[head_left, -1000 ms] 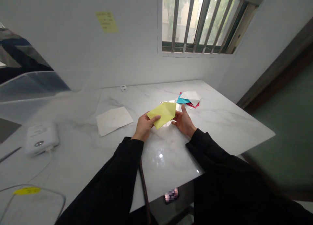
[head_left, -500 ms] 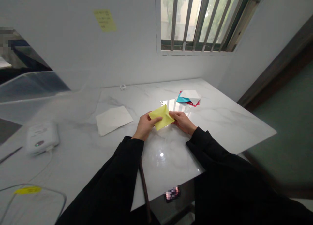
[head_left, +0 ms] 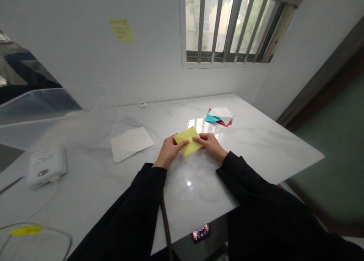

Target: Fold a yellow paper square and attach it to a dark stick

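A folded sheet of yellow paper [head_left: 188,135], shaped like a small envelope, is held just above the marble-patterned table [head_left: 256,147]. My left hand [head_left: 168,149] grips its left side, thumb on top and fingers underneath. On the other side my right hand [head_left: 211,144] pinches the paper, its thumb pressed on the face near the middle, close to the left thumb. The fingers behind the paper are hidden. Left of my hands lies a stack of white paper [head_left: 132,143]. Beyond my right hand is a pile of folded papers [head_left: 220,116] in white, blue and red.
A white device [head_left: 47,166] with a cable stands at the left, near a translucent plastic container [head_left: 36,115]. A small white object [head_left: 142,105] sits by the wall. The table's right corner [head_left: 322,156] juts out. A barred window [head_left: 224,30] is above.
My right thumb has moved left over the yellow paper, and the raised flap now lies flatter. The whole view has shifted slightly. Both hands keep hold of the paper.
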Tool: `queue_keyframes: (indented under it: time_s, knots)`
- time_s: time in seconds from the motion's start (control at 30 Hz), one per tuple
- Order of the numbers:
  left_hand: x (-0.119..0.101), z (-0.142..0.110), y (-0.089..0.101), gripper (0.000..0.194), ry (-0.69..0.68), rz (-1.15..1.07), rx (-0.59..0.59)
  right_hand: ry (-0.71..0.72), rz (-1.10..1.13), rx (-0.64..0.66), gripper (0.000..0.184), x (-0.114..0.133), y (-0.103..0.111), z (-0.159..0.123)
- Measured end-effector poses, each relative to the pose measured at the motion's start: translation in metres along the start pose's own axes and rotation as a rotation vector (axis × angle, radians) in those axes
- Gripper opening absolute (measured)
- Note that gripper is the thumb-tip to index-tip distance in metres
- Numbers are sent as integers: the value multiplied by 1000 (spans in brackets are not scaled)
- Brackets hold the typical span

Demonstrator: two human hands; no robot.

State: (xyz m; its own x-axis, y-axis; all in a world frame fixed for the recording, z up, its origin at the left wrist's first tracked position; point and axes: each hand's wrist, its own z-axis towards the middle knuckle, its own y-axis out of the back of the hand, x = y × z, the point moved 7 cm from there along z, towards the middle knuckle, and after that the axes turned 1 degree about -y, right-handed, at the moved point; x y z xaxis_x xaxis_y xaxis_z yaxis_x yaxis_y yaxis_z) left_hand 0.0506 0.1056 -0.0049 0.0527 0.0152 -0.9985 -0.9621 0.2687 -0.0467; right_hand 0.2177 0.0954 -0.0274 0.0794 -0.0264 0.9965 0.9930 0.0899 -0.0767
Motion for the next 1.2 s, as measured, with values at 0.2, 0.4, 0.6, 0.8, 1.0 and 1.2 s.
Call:
queue_keyframes:
  time_s: [0.2,0.4,0.6,0.8,1.0,1.2]
  knots:
    - [-4,-3,-1,37,40,-84,44,3,26,-53,43,-2,2,1]
    - [-9,-4,6,37,3,-87,-2,-36,98,7,44,-7,-1,1]
    - [-12,-3,9,40,-18,-44,-14,-52,125,46,48,-6,-8,-1]
    - [-18,-6,11,33,-29,1,-13,-52,119,21,47,-8,-12,0]
    - [-18,-10,14,30,-38,57,-20,-40,109,39,49,-13,-18,2]
    - [-15,-13,20,39,2,21,-34,-36,106,41,53,-4,-27,-3]
